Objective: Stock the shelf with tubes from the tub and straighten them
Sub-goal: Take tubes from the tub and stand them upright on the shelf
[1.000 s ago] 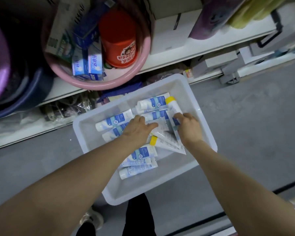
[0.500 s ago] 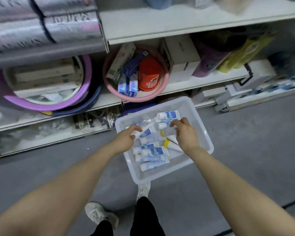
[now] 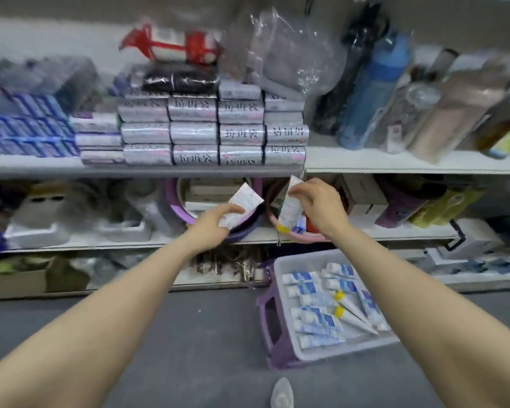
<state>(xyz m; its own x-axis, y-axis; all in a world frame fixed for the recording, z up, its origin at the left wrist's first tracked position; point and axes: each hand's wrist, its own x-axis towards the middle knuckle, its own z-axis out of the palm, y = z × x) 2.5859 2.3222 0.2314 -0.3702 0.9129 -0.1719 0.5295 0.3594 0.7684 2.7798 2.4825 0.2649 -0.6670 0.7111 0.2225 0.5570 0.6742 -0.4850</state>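
Half a second earlier both hands had been down in the tub, fingers among the tubes; now each had come up level with the shelving carrying one. The left hand (image 3: 211, 223) pinched a white tube (image 3: 242, 206) by its lower end, crimped end tilted up and to the right. The right hand (image 3: 318, 204) curled round a white tube with a yellow cap (image 3: 289, 209), cap downward. Both tubes hung in front of the middle shelf (image 3: 395, 231), just before a purple basin (image 3: 174, 207) and a pink basin (image 3: 295, 234), neither yet set down. That suggested the pick was done and placing came next.

In the white tub (image 3: 280, 269), resting on a purple stool (image 3: 273, 328), roughly eleven tubes were left: about nine blue-and-white tubes (image 3: 318, 315) and two yellow-capped tubes (image 3: 351, 312), though overlap made the count uncertain.
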